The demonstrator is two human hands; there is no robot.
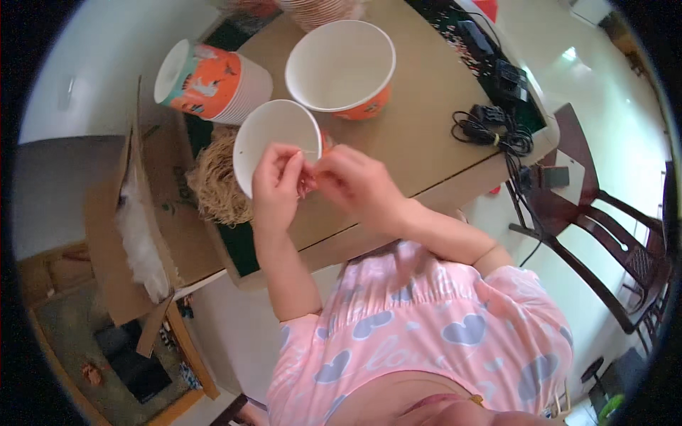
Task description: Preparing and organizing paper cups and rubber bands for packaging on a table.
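Observation:
My left hand [278, 184] and my right hand [362, 186] meet at the fingertips just over the near rim of a white paper bucket [273, 135]. Both are closed in a pinch. Between them shows a small reddish, thin piece [307, 184], too small and blurred to name. The bucket stands beneath and beyond my left hand, its open mouth facing up and toward me. Behind it to the right is a larger white paper bucket [341, 67] with an orange printed outside. A tangled bundle of tan string [217, 181] lies at the left, partly behind the nearer bucket.
A nested stack of orange-printed paper buckets [220, 82] lies tipped at the back left. Another stack [320, 11] is at the far edge. Black cables with adapters [497, 131] lie at the table's right. A cardboard box [160, 192] stands left; a dark wooden chair [590, 213] stands right.

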